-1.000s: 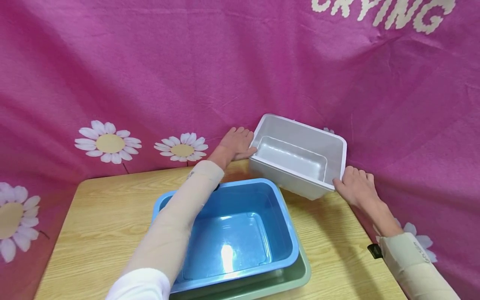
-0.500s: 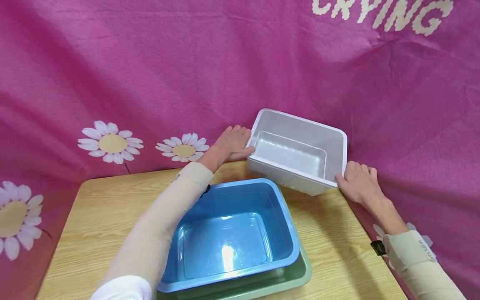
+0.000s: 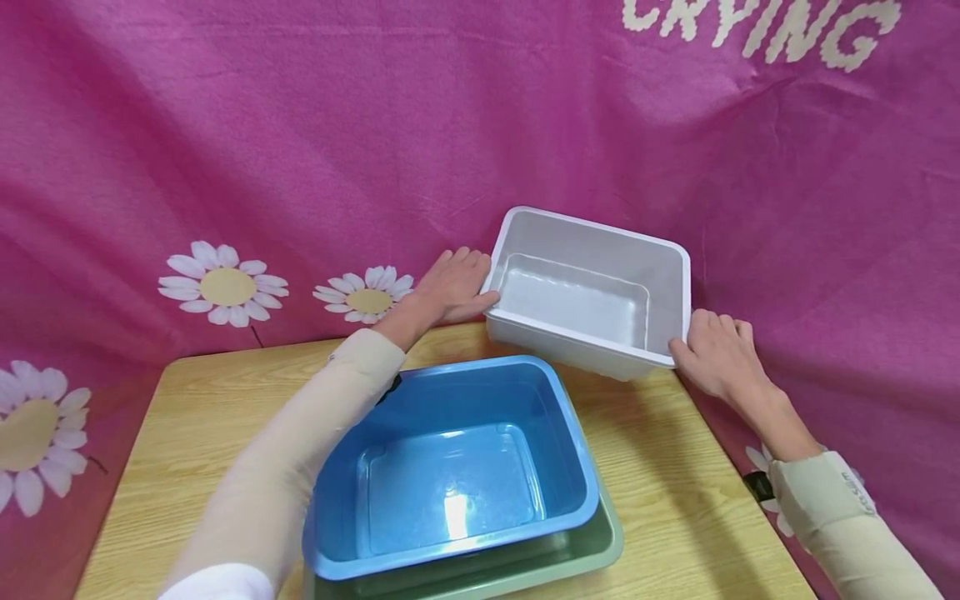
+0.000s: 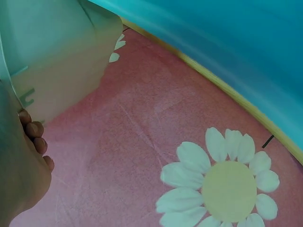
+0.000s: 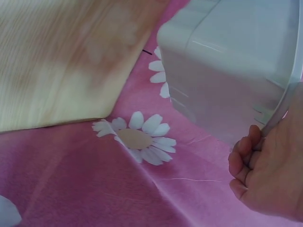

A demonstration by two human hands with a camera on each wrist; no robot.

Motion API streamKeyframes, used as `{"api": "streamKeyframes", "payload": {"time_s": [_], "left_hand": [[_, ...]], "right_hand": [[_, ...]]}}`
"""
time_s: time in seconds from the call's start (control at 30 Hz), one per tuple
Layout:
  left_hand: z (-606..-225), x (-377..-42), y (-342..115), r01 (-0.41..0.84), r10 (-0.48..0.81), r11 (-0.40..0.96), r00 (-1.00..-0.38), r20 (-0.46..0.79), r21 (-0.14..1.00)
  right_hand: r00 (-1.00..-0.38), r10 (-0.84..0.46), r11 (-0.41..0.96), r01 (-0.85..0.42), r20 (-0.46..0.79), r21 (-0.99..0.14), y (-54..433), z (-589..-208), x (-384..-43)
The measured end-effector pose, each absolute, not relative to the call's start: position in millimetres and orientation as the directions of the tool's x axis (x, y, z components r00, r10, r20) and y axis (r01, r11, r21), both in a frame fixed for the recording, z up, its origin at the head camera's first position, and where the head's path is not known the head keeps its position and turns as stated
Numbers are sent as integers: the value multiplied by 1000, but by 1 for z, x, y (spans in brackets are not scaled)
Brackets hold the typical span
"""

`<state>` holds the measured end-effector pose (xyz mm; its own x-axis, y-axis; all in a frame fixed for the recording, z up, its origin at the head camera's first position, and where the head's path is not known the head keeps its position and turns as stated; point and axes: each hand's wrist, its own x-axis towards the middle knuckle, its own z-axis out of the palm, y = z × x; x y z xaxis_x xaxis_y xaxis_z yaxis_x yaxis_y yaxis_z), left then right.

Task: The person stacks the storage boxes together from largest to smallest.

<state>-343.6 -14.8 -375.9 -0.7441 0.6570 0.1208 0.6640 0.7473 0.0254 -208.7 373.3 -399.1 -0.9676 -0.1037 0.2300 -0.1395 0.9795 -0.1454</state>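
Observation:
Both hands hold a white rectangular plastic basin (image 3: 577, 300) by its two short ends, above the table's far right corner. It tilts so that its hollow faces the head camera; nothing lies inside. My left hand (image 3: 452, 283) grips the left rim, thumb over the edge. The right hand (image 3: 716, 354) grips the right rim the same way. In the left wrist view, the left hand's curled fingers (image 4: 35, 132) hook under the rim. The right wrist view shows the right hand's fingers (image 5: 244, 156) curled below the rim, beside the basin's outer wall (image 5: 218, 80).
A blue basin (image 3: 450, 492) sits within a green basin (image 3: 555, 575) on the wooden table (image 3: 217, 433), close under the left forearm. A pink cloth (image 3: 337, 150) with daisies hangs behind and beside the table, near the white basin.
The white basin has risen and shifted slightly left in the head view, carried by both hands. The blue and green basins have stayed in place.

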Motion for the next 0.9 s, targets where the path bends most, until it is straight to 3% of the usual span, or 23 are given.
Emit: {"api": "streamKeyframes", "payload": {"time_s": [0.9], "left_hand": [[-348, -309, -37, 608, 581, 792, -778, 239, 56]], "right_hand": [[-928, -188, 975, -217, 322, -55, 360, -361, -206]]}}
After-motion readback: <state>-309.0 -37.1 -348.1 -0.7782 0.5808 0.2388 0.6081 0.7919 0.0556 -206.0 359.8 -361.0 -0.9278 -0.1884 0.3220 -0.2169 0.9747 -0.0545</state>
